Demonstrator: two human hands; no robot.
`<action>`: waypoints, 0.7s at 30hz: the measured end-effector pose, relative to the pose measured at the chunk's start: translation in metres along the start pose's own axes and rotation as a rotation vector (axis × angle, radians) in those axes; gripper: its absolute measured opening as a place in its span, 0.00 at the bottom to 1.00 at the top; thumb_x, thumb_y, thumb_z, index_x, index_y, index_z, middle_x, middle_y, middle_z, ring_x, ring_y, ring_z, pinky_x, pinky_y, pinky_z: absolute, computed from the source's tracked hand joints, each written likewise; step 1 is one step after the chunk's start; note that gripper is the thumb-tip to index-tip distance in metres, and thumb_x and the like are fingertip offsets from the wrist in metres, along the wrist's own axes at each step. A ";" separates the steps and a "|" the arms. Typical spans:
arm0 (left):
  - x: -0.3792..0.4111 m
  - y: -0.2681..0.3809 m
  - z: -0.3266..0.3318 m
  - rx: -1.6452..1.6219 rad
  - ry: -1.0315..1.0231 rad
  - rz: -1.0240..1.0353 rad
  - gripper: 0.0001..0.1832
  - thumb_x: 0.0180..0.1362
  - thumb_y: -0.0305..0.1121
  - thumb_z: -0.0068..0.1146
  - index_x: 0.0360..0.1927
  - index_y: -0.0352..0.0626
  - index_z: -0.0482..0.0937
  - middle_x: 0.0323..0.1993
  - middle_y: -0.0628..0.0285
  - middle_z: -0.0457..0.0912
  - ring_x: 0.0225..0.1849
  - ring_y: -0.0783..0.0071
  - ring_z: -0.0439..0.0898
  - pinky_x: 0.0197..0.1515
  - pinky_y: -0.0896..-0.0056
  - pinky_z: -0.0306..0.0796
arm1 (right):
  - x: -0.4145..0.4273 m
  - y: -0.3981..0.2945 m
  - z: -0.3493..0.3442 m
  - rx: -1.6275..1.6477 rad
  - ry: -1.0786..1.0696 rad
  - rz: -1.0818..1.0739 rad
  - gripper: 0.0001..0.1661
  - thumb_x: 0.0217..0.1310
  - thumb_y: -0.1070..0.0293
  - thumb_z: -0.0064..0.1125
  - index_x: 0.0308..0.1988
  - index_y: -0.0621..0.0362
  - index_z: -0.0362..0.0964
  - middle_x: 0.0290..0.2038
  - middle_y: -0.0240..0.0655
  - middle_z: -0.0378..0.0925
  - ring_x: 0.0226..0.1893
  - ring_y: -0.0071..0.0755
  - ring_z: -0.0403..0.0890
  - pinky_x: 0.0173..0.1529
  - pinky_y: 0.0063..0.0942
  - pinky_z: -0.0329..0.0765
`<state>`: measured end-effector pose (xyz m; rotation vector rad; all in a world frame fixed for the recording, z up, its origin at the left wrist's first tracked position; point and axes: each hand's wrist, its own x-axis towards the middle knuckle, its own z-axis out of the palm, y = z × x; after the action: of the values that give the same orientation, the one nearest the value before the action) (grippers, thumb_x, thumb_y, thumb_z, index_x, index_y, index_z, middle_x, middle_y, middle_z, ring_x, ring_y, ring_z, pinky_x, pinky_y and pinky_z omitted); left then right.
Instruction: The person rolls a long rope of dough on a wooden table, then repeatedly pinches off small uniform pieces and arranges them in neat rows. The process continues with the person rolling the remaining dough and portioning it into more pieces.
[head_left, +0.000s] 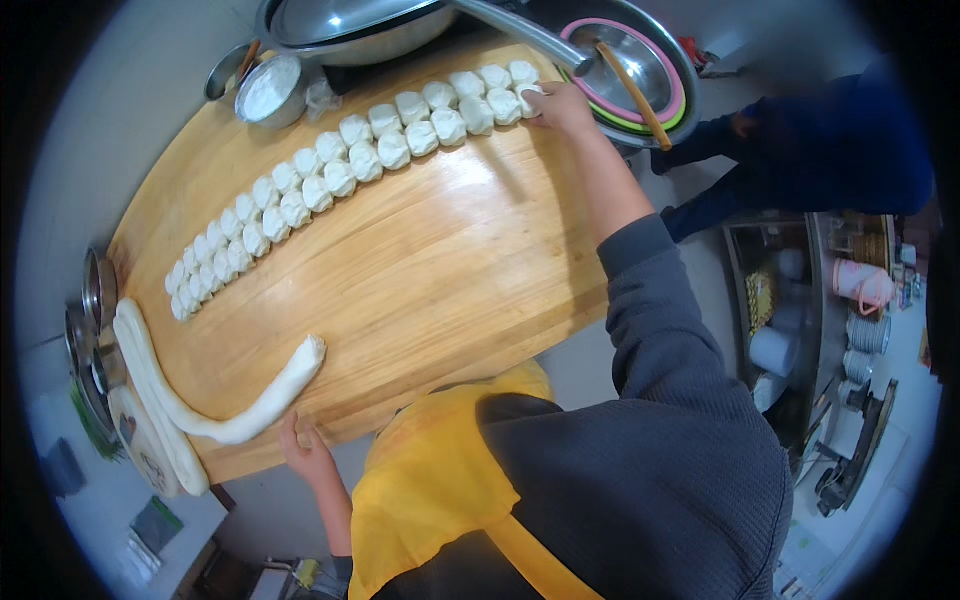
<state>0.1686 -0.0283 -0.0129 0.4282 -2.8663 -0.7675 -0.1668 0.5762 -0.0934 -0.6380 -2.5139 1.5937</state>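
Note:
Two long rows of white dough pieces (366, 160) stretch across the wooden work board (450, 247). At the right end of the near row, my right hand (559, 109) has its fingers on the last dough piece (529, 97); whether it grips the piece or just touches it cannot be told. Near the board's front edge, my left hand (304, 448) holds nothing, its fingers apart and slightly curled. Close beside it lies a long rope of dough (247, 426), which curves to the left and runs alongside more thick dough at the board's left edge. Its free end looks cut.
A metal bowl of white powder (270, 90) sits at the back left, by a large metal basin (375, 45). Pink and green-rimmed bowls with a wooden stick (636, 96) stand off the right corner. Another person (817, 150) stands beyond. Metal pans (99, 289) are at the left.

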 end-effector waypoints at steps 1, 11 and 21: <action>-0.010 -0.008 -0.002 -0.035 0.021 -0.057 0.15 0.57 0.24 0.58 0.48 0.35 0.79 0.48 0.51 0.80 0.54 0.55 0.76 0.60 0.58 0.67 | 0.008 0.018 0.000 -0.095 0.020 -0.080 0.24 0.60 0.61 0.64 0.50 0.68 0.76 0.37 0.40 0.82 0.30 0.32 0.83 0.34 0.28 0.84; 0.040 -0.090 -0.040 0.134 0.130 0.157 0.13 0.56 0.26 0.56 0.46 0.39 0.80 0.44 0.50 0.81 0.48 0.49 0.78 0.52 0.56 0.72 | -0.179 -0.087 0.073 -0.421 0.031 -0.405 0.17 0.60 0.62 0.62 0.44 0.62 0.78 0.39 0.46 0.80 0.39 0.43 0.81 0.46 0.35 0.77; 0.313 -0.233 -0.143 0.198 0.156 0.089 0.27 0.53 0.34 0.62 0.57 0.38 0.74 0.52 0.47 0.77 0.54 0.51 0.76 0.58 0.57 0.71 | -0.363 -0.197 0.278 -0.716 -0.639 -0.896 0.38 0.40 0.57 0.74 0.54 0.49 0.72 0.54 0.41 0.72 0.57 0.52 0.70 0.66 0.59 0.60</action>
<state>-0.0441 -0.3850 0.0112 0.3627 -2.8016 -0.4179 0.0212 0.1263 0.0064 1.0334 -3.0325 0.5921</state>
